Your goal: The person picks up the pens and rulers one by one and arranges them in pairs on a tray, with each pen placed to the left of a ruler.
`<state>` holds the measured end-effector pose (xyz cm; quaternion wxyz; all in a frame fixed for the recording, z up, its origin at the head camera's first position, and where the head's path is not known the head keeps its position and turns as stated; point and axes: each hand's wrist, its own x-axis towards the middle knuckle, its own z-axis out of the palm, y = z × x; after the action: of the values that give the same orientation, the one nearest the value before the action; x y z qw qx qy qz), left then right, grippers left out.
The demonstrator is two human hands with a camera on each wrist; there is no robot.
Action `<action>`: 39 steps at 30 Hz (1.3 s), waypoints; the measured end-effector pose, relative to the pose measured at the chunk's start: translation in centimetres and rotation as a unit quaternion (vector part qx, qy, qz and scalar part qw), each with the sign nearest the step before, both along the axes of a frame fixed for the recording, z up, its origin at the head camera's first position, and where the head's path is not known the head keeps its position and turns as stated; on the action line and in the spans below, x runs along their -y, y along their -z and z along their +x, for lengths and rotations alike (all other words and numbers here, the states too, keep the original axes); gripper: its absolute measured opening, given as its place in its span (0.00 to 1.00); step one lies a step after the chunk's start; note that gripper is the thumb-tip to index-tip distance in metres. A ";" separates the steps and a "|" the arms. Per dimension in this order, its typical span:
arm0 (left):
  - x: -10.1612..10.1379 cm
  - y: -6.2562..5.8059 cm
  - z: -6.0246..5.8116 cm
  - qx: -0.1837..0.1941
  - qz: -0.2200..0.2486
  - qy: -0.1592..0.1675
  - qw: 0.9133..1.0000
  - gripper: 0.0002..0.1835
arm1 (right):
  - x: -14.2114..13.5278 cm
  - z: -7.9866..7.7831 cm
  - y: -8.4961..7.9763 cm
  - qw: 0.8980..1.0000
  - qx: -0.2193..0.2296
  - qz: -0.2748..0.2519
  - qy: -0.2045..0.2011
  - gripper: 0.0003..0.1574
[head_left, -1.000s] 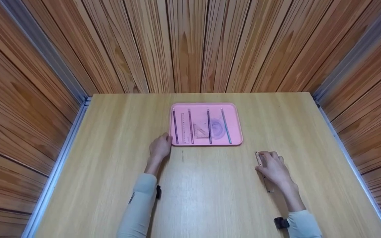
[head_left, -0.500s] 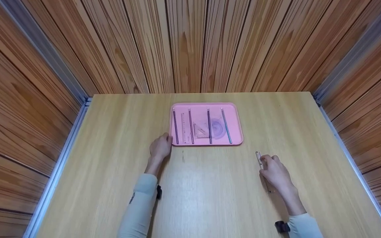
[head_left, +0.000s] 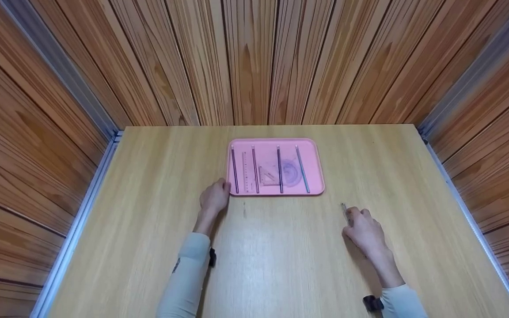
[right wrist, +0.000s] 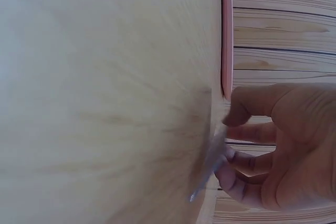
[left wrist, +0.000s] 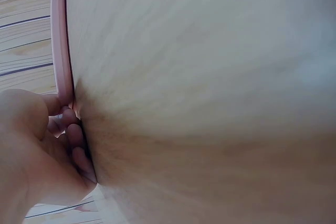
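The left hand point(head_left: 214, 196) holds the near left corner of a pink tray point(head_left: 265, 154); in the left wrist view, the thumb lies at the tray's rim point(left wrist: 62, 51) with the other fingers curled below. Near the right side of the table, the right hand point(head_left: 365, 232) pinches a clear ruler point(head_left: 345, 211) between thumb and fingers. In the right wrist view the ruler point(right wrist: 211, 157) is tilted and off the tabletop, its shadow beside it. Most of its length is hidden by the hand in the head view.
Several slim pencils point(head_left: 280, 170) lie lengthwise on the tray, with another clear ruler point(head_left: 245, 172), a set square point(head_left: 267, 176) and a round-edged protractor point(head_left: 290, 172). The wooden table point(head_left: 170, 154) is bounded by wood-panelled walls point(head_left: 250, 62) behind and at both sides.
The right hand has shifted its grip on the ruler and lifted and tilted it from the table. The left hand has stayed at the tray corner.
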<state>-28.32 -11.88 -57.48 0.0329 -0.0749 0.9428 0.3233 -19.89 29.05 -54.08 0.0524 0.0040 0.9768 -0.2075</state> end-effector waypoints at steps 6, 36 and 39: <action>0.1 0.0 0.0 -0.012 -0.003 -0.002 1.000 0.15 | -0.2 0.0 0.3 0.999 -0.043 -0.006 -0.016 0.27; 0.1 0.1 -0.1 -0.005 -0.013 0.007 1.000 0.15 | 2.3 -3.4 -1.9 0.986 -0.143 -0.080 -0.009 0.22; 0.1 0.1 -0.2 -0.003 -0.010 0.006 1.000 0.15 | 2.5 -4.3 -2.4 0.985 -0.151 -0.087 -0.007 0.21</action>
<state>-28.48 -11.95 -57.54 0.0311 -0.0689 0.9465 0.3137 -24.18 26.55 -51.68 -0.0946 -0.0388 0.9516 -0.2898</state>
